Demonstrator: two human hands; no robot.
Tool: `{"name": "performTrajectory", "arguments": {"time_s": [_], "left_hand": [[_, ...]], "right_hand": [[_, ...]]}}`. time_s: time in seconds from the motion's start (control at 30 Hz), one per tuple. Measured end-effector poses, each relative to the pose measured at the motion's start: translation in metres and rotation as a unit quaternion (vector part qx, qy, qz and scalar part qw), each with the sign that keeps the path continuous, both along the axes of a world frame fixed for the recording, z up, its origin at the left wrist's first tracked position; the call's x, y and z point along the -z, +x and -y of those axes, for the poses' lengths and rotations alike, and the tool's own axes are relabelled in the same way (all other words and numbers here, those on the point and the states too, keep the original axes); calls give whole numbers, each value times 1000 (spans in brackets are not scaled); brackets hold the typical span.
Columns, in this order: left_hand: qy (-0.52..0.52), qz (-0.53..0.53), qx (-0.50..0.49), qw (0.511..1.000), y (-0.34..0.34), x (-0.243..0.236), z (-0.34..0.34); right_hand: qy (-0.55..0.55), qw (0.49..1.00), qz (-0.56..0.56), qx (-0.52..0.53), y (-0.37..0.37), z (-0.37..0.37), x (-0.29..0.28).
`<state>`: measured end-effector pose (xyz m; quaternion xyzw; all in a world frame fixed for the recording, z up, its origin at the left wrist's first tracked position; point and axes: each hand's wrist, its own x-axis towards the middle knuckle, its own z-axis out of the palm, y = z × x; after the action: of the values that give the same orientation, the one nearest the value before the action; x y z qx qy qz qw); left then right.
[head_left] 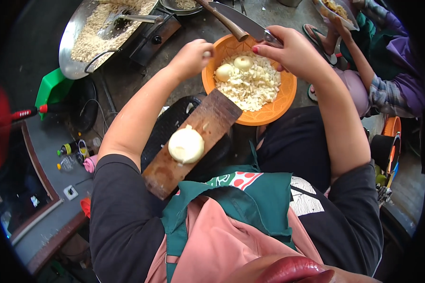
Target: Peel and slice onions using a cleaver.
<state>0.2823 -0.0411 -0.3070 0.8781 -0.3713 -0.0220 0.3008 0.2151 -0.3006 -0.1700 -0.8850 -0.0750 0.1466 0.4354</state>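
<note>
My right hand grips the handle of a kitchen knife above the far right of an orange plastic basket. Its wide blade points away to the left. My left hand hovers by the basket's left rim, fingers curled in; a small pale spot shows at the fingertips, too small to name. Chopped onion fills the basket, with whole peeled onions on top. Closer to me, a large peeled onion rests on a tilted wooden board. A brown wooden handle reaches over the basket's far rim.
At far left, a big wok of pale crumbly food holds a metal ladle, beside a stove. A green plastic container and bottles stand left. Another person sits at right with a bowl.
</note>
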Motion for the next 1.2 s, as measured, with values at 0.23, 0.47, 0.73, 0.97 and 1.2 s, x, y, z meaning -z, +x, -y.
{"name": "performTrajectory", "arguments": {"time_s": [0.23, 0.47, 0.73, 0.97, 1.2], "left_hand": [[82, -43, -18, 995, -59, -65, 41], [83, 4, -114, 990, -163, -138, -33], [294, -174, -291, 894, -302, -105, -92], [260, -142, -305, 905, -293, -103, -88], [226, -140, -290, 919, -266, -85, -107]], "right_hand": [[2, 1000, 5, -14, 1, -17, 13], [40, 992, -102, -67, -33, -32, 24], [-192, 952, 209, -118, -60, -60, 66], [-85, 991, -15, -102, -66, -67, 62], [-189, 959, 188, -100, -92, -73, 50]]}}
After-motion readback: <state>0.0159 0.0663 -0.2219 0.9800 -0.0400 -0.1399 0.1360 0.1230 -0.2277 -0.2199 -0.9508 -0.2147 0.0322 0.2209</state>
